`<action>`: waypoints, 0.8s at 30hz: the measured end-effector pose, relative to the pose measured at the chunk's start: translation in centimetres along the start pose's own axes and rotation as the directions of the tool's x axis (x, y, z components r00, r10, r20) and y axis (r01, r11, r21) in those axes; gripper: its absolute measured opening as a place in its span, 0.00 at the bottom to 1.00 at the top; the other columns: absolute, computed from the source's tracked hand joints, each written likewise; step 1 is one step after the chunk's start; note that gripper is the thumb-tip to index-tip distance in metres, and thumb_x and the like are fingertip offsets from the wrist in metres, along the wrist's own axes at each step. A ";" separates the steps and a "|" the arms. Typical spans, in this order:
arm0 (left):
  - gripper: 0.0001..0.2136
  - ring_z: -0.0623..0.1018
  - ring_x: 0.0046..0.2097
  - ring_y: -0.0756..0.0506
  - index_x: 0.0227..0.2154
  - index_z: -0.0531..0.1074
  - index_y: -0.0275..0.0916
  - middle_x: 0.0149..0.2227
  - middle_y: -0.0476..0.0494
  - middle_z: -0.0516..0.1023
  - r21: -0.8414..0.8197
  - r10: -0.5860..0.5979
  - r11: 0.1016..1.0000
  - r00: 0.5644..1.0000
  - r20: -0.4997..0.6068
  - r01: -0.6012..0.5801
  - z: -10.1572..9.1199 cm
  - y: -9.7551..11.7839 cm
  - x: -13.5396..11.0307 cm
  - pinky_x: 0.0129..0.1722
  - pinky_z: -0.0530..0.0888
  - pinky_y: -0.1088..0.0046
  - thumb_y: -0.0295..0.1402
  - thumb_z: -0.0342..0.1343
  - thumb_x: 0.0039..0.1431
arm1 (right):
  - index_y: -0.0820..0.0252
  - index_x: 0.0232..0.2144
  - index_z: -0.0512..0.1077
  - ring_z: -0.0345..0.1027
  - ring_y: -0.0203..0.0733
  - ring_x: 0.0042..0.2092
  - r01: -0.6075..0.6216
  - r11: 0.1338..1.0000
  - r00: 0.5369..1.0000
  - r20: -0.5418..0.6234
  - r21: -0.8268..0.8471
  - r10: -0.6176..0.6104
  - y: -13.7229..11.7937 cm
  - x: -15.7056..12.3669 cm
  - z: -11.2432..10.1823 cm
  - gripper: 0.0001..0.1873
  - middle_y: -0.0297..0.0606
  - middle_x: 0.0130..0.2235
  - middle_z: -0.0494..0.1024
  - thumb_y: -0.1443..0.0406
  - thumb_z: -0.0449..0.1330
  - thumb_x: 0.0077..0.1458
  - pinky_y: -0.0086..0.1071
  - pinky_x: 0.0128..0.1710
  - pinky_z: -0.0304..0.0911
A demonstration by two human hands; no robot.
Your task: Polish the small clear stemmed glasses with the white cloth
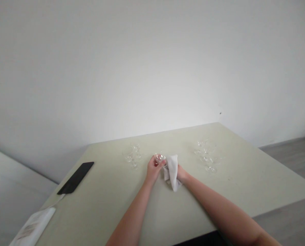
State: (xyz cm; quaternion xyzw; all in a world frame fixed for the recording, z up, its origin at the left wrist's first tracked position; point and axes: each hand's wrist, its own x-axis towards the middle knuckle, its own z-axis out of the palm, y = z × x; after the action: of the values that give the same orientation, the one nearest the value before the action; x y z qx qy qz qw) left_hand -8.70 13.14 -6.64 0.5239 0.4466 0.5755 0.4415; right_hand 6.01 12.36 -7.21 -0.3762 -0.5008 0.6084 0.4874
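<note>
Near the middle of the table, my left hand (154,168) is closed around a small clear glass (160,158). The glass lies tilted in my fingers, and part of it is hidden by them. A light grey cloth (173,171) hangs from my right hand (182,175), which is closed on it just to the right of the glass. The cloth covers most of my right fingers and reaches up against the glass's side.
Clear stemmed glasses (133,157) stand in a group to the left, and several more glasses (206,155) stand to the right. A black flat device (75,178) with a white cable lies on the table's (103,205) left side, near a white printed packet (33,225). Behind is a white wall (152,75).
</note>
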 end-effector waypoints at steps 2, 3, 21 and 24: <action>0.25 0.78 0.40 0.45 0.44 0.75 0.37 0.39 0.42 0.79 -0.132 -0.052 0.989 0.996 0.076 0.061 0.0 -0.2 0.1 0.41 0.72 0.70 0.47 0.67 0.45 | 0.61 0.26 0.73 0.70 0.50 0.35 -0.070 0.997 0.997 0.044 0.039 0.068 -0.1 0.0 0.0 0.26 0.43 0.27 0.76 0.42 0.63 0.43 0.40 0.34 0.69; 0.26 0.78 0.42 0.45 0.46 0.74 0.38 0.41 0.41 0.80 -0.182 -0.056 0.980 0.993 0.104 0.075 -0.1 -0.2 0.2 0.43 0.72 0.69 0.46 0.67 0.46 | 0.60 0.25 0.73 0.70 0.51 0.35 -0.074 0.997 0.995 0.068 0.033 0.072 -0.1 0.0 -0.1 0.26 0.43 0.26 0.75 0.42 0.62 0.44 0.40 0.33 0.68; 0.26 0.78 0.43 0.45 0.46 0.72 0.38 0.42 0.42 0.79 -0.324 -0.005 0.945 0.994 0.109 0.041 -0.3 0.0 0.2 0.45 0.72 0.69 0.46 0.67 0.46 | 0.61 0.33 0.72 0.65 0.39 0.34 0.318 0.842 0.947 0.186 -0.436 -0.261 -0.6 0.1 -0.5 0.07 0.34 0.32 0.75 0.65 0.57 0.50 0.31 0.37 0.62; 0.29 0.78 0.41 0.46 0.49 0.71 0.40 0.42 0.44 0.78 -0.394 -0.058 0.913 0.989 0.134 0.107 -0.3 0.7 -0.1 0.43 0.72 0.70 0.45 0.68 0.45 | 0.61 0.33 0.72 0.65 0.39 0.35 0.317 0.858 0.945 0.206 -0.405 -0.252 -0.7 -0.2 -0.4 0.07 0.34 0.32 0.75 0.65 0.57 0.51 0.31 0.38 0.62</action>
State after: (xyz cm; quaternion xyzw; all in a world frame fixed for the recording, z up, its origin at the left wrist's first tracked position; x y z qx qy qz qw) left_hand -9.01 12.91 -6.02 0.4367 0.3139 0.6032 0.5890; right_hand 6.55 12.30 -6.63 -0.3510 -0.7077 0.4289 0.4382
